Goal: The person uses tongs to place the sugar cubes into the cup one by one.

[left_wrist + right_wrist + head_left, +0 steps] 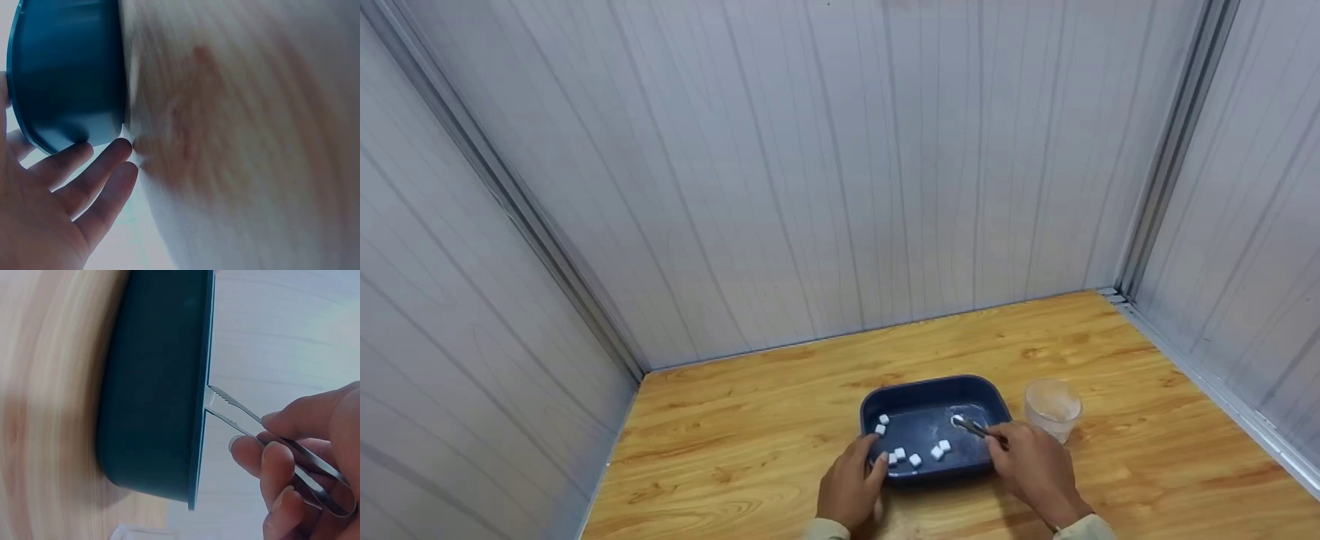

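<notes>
A dark blue rectangular tray (937, 478) stands on the table, with several small white cubes (915, 460) scattered along its left and front sides. At its near left corner is my left hand (849, 484), holding the rim with the thumb over the edge. In the left wrist view, fingers (73, 160) rest against the tray's outer wall and reach the table. My right hand (1033, 465) pinches metal tweezers (304, 464) with serrated tips. Those tips reach over the rim, with a white cube (210, 396) between them, partly hidden by the tray wall.
A clear glass (1053, 409) with a whitish look stands just right of the tray, close behind my right hand. The wood-patterned table (735, 435) extends to the left, and pale panel walls (825, 165) enclose it at the back and both sides.
</notes>
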`<state>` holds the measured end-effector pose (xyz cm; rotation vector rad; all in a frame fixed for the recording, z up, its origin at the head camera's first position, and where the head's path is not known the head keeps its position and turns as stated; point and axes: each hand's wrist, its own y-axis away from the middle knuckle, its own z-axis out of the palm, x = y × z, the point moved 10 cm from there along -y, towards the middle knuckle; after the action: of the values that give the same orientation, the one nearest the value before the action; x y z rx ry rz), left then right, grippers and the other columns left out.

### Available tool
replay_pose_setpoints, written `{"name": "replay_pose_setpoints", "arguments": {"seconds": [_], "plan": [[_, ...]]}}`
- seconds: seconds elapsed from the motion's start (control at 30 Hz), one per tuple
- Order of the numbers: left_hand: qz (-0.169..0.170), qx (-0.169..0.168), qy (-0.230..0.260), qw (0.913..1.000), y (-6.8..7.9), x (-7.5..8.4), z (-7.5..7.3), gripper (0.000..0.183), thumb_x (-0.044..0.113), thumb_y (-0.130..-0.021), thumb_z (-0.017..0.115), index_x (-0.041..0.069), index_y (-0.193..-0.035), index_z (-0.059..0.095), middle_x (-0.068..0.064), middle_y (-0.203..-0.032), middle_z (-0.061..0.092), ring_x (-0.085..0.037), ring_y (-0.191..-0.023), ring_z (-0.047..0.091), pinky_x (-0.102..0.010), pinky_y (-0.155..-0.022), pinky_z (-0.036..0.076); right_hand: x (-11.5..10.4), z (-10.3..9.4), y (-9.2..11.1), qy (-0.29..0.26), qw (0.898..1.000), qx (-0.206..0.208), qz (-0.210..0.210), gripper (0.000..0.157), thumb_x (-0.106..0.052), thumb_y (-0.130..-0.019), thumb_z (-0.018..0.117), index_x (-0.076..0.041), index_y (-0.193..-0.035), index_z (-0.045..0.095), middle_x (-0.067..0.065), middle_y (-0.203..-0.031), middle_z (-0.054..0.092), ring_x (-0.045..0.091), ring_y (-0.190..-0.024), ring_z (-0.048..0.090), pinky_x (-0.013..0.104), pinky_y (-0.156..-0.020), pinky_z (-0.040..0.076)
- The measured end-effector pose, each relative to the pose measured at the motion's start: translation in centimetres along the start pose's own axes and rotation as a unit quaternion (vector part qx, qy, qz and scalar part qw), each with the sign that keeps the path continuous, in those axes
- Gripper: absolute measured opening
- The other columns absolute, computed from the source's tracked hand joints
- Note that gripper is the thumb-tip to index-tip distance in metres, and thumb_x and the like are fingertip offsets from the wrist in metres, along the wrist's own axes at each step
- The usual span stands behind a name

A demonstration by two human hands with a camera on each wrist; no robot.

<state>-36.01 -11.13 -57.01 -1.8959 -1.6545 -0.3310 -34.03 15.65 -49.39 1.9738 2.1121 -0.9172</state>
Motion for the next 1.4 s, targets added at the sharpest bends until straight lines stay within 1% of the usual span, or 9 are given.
{"name": "replay_pose_setpoints", "arguments": {"seconds": [0.13, 0.37, 0.43, 0.57, 0.67, 0.87, 1.07, 1.23, 1.4], "plan": [[-0.007, -0.007, 0.001, 1.0000, 0.0, -0.2, 0.1, 0.039, 0.047, -0.091, 0.051, 0.026, -0.124, 0.056, 0.006, -0.122, 0.057, -0.017, -0.109, 0.056, -0.041, -0.087, 0.045, 0.3, -0.3, -0.1, 0.001, 1.000, 0.000, 0.005, 0.012, -0.023, -0.079, 0.070, -0.018, -0.088, 0.075, -0.003, -0.081, 0.067, 0.011, -0.061, 0.052, 0.033, -0.049, 0.040], [-0.018, -0.014, 0.003, 0.9997, 0.0, -0.3, 0.1, 0.039, 0.047, -0.091, 0.051, 0.027, -0.124, 0.056, 0.006, -0.123, 0.057, -0.017, -0.110, 0.055, -0.041, -0.088, 0.045, 0.9, -1.2, -0.1, 0.009, 1.000, 0.014, 0.003, 0.013, -0.023, -0.078, 0.070, -0.017, -0.088, 0.075, -0.002, -0.083, 0.069, 0.015, -0.069, 0.061, 0.038, -0.053, 0.046], [-0.015, -0.009, 0.004, 0.9998, 0.1, -0.3, 0.0, 0.039, 0.046, -0.091, 0.052, 0.026, -0.124, 0.057, 0.006, -0.123, 0.057, -0.017, -0.110, 0.055, -0.041, -0.088, 0.045, 1.1, -1.5, -0.1, 0.007, 1.000, 0.018, 0.003, 0.013, -0.023, -0.079, 0.070, -0.017, -0.089, 0.075, -0.002, -0.084, 0.069, 0.017, -0.070, 0.062, 0.039, -0.054, 0.046], [-0.002, 0.005, 0.000, 1.0000, 0.2, -0.1, -0.2, 0.037, 0.044, -0.091, 0.053, 0.025, -0.123, 0.057, 0.006, -0.121, 0.058, -0.018, -0.107, 0.057, -0.042, -0.085, 0.046, 1.3, -2.2, -0.1, 0.005, 0.999, 0.041, -0.006, 0.010, -0.021, -0.078, 0.072, -0.018, -0.087, 0.075, -0.002, -0.081, 0.069, 0.018, -0.069, 0.063, 0.040, -0.053, 0.048], [0.000, 0.006, -0.001, 1.0000, 0.2, -0.1, -0.2, 0.037, 0.043, -0.091, 0.054, 0.025, -0.123, 0.057, 0.006, -0.120, 0.059, -0.019, -0.105, 0.057, -0.043, -0.083, 0.046, 1.6, -2.6, -0.2, 0.005, 0.999, 0.050, -0.007, 0.009, -0.021, -0.077, 0.072, -0.019, -0.085, 0.075, -0.003, -0.080, 0.069, 0.018, -0.066, 0.063, 0.041, -0.052, 0.047], [-0.004, -0.003, 0.004, 1.0000, 0.2, -0.1, -0.1, 0.038, 0.043, -0.091, 0.053, 0.025, -0.124, 0.057, 0.005, -0.123, 0.057, -0.018, -0.109, 0.056, -0.042, -0.087, 0.045, 2.4, -2.8, -0.2, 0.006, 0.999, 0.037, 0.012, 0.011, -0.024, -0.079, 0.070, -0.021, -0.089, 0.075, -0.002, -0.084, 0.069, 0.020, -0.071, 0.064, 0.044, -0.056, 0.048], [-0.011, -0.010, 0.008, 0.9998, 0.2, -0.2, 0.0, 0.038, 0.044, -0.091, 0.053, 0.026, -0.125, 0.056, 0.005, -0.125, 0.056, -0.018, -0.111, 0.054, -0.042, -0.089, 0.044, 2.8, -3.1, -0.1, 0.009, 0.999, 0.031, 0.023, 0.013, -0.026, -0.080, 0.069, -0.021, -0.091, 0.075, -0.001, -0.084, 0.069, 0.021, -0.070, 0.064, 0.042, -0.053, 0.046], [-0.008, -0.009, 0.008, 0.9999, 0.2, -0.2, -0.1, 0.037, 0.043, -0.091, 0.053, 0.025, -0.124, 0.057, 0.005, -0.123, 0.057, -0.018, -0.110, 0.055, -0.042, -0.088, 0.045, 3.1, -3.7, -0.1, 0.007, 0.999, 0.040, 0.024, 0.014, -0.025, -0.080, 0.070, -0.020, -0.091, 0.075, -0.001, -0.084, 0.069, 0.020, -0.068, 0.064, 0.042, -0.051, 0.046], [-0.003, -0.004, 0.009, 0.9999, 0.1, -0.1, -0.2, 0.037, 0.043, -0.091, 0.053, 0.024, -0.124, 0.057, 0.005, -0.121, 0.058, -0.018, -0.108, 0.056, -0.042, -0.086, 0.045, 3.7, -4.4, -0.2, 0.008, 0.998, 0.046, 0.034, 0.015, -0.023, -0.080, 0.069, -0.017, -0.093, 0.074, -0.002, -0.078, 0.068, 0.014, -0.058, 0.055, 0.036, -0.046, 0.040]]}}
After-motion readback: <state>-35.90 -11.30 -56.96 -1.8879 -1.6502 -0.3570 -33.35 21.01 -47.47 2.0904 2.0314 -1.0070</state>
